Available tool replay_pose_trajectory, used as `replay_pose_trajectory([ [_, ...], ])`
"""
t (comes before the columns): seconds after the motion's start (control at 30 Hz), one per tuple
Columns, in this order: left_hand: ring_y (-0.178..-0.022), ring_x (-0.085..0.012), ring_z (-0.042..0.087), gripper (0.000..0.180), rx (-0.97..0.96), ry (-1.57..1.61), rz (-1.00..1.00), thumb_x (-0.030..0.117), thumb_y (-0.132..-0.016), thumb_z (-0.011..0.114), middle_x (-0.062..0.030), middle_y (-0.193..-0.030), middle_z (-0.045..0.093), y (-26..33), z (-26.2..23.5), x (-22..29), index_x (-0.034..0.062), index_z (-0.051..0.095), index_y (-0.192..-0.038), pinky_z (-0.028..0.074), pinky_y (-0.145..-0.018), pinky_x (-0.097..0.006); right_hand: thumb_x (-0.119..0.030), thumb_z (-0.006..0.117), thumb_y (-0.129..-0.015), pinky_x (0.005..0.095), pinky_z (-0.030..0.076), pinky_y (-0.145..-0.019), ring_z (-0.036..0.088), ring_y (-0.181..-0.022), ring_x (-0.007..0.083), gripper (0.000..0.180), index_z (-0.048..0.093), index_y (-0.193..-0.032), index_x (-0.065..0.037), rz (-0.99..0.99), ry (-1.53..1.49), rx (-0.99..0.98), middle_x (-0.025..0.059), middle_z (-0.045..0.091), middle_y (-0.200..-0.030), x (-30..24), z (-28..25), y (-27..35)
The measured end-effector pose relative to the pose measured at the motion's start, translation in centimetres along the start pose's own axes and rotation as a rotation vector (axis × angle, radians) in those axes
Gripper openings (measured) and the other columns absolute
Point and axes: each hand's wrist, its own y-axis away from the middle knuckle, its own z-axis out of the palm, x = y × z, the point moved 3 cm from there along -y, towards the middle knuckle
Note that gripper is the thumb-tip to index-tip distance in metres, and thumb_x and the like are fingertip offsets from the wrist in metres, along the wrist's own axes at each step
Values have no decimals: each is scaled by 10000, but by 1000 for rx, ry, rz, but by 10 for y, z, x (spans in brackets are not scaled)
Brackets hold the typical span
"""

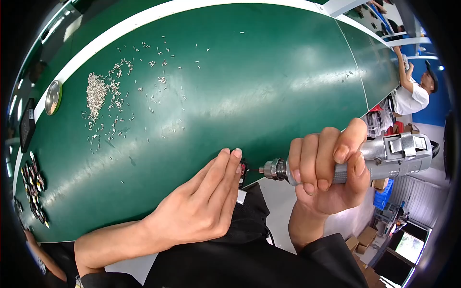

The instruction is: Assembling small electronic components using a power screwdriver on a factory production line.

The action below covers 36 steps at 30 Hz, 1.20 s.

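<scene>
My right hand [329, 168] is wrapped round a grey electric screwdriver [398, 156] with a metal clip on its body. The driver lies almost level, its knurled metal nose [274, 169] facing left. Its thin bit reaches a small black part with some red on it [243, 174] at the table's near edge; whether they touch I cannot tell. My left hand [206, 197] has its fingers pressed together against the left side of that part and hides much of it. A small white piece [241, 197] shows just below the fingertips.
On the green table [269, 72], a pile of tiny silvery screw-like pieces [96, 93] lies at the far left, with more scattered around. Left of it are a round dish [54, 97], a black tray [28, 126] and a heap of small dark parts [33, 187]. Another person [415, 93] works at right.
</scene>
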Motion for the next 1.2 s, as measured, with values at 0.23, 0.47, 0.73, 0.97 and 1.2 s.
replay_pose_trajectory([
  [0.23, -1014, -354, 629, 286, 29, 50, -43, 17, -681, 613, -269, -1053, 641, -1, -1, -1, -136, 654, -918, 556, -836, -362, -175, 479, -920, 284, 373, -447, 371, -400, 109, 135, 450, -899, -44, -6, 3, -13, 16, 398, -528, 8, -5, -1],
  [0.47, -1012, -351, 629, 288, 23, 94, -65, 21, -676, 615, -267, -1061, 636, -2, -2, -4, -136, 653, -915, 555, -834, -362, -165, 472, -919, 292, 377, -448, 370, -401, 109, 130, 444, -881, -44, 4, 6, -4, 18, 394, -524, 13, -5, -3],
  [0.73, -1026, -347, 622, 295, 4, 86, -39, 16, -680, 617, -255, -1089, 631, -1, -3, -2, -133, 655, -932, 548, -850, -370, -202, 501, -945, 261, 391, -462, 423, -409, 98, 193, 392, -843, -80, 43, 195, -231, -3, 433, -541, 7, 9, -5],
  [0.97, -1043, -342, 607, 332, 28, 72, -21, 17, -674, 627, -248, -1116, 609, -2, -3, -1, -133, 647, -970, 548, -844, -373, -118, 575, -864, 260, 362, -432, 413, -417, 102, 175, 426, -794, -59, 56, 222, -229, 8, 448, -570, 7, 12, -4],
  [1.2, -1049, -332, 597, 354, 47, 76, -55, 29, -680, 611, -236, -1090, 606, 7, -9, -8, -125, 632, -998, 549, -826, -368, -64, 649, -789, 264, 377, -432, 466, -413, 128, 159, 506, -720, -44, 9, 150, -519, 25, 512, -541, 13, 21, -20],
])
